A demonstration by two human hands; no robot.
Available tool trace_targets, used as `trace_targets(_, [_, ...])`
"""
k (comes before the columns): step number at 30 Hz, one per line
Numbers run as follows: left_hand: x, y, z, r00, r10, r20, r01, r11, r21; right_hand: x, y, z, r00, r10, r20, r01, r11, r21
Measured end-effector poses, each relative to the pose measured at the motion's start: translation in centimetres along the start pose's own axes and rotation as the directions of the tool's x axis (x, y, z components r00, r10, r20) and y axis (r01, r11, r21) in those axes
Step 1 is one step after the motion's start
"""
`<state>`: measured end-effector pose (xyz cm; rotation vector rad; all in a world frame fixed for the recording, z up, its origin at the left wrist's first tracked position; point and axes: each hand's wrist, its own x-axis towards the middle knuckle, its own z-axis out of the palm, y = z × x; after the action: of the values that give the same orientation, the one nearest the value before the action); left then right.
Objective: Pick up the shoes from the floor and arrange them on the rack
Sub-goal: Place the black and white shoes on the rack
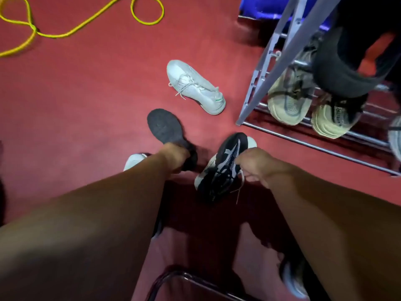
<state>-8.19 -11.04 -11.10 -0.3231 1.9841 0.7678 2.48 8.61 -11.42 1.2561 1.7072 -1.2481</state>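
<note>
My left hand (174, 158) grips a dark shoe (166, 127) by its heel, with the grey sole turned up toward me. My right hand (257, 164) holds a black-and-white sneaker (225, 164) by its collar, toe pointing away and a lace hanging down. A white sneaker (195, 86) lies alone on the red floor beyond both hands. Another white shoe (134, 160) peeks out from under my left forearm. The metal shoe rack (271, 55) stands at the right, with a pair of beige sneakers (288, 101) on its low bars.
A yellow cable (86, 25) loops over the floor at the top left. Dark clothing (347, 66) hangs over the rack's upper part. A dark metal tube frame (195, 279) sits near the bottom edge. A blue object (260, 9) lies behind the rack.
</note>
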Motion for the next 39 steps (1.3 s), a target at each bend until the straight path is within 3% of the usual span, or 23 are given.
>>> trace_targets(4, [1.4,-1.2,0.4,0.997,-0.072,-0.038,0.068,0.991,-0.112,0.8,-1.5,0.8,0.993,0.074,-0.088,-0.061,0.988,0.141])
trace_targets(9, [1.9,-2.0,0.5,0.967,-0.235,-0.1,0.168,0.88,-0.444,1.6,-0.8,2.0,0.983,0.183,0.01,-0.174,0.921,0.349])
trace_targets(14, [1.8,-1.6,1.2,0.935,-0.324,0.143,0.335,0.678,-0.655,1.4,-1.1,4.0,0.961,0.228,0.153,-0.274,0.852,0.447])
trace_targets(20, [2.3,-1.5,1.3,0.905,-0.335,0.262,0.404,0.484,-0.777,2.0,-0.9,4.2,0.949,0.277,0.15,-0.312,0.763,0.565])
trace_targets(26, [2.8,-1.4,1.9,0.915,-0.328,0.235,0.385,0.533,-0.753,1.9,-0.7,3.7,0.953,0.266,0.144,-0.295,0.712,0.637])
trace_targets(31, [3.1,-1.0,2.0,0.913,-0.337,0.232,0.395,0.576,-0.716,3.2,-0.5,4.0,0.975,0.212,0.07,-0.211,0.773,0.599])
trace_targets(39, [3.6,-1.1,1.9,0.941,-0.249,0.227,0.331,0.559,-0.76,5.9,-0.6,4.6,0.987,0.159,0.0,-0.121,0.756,0.643])
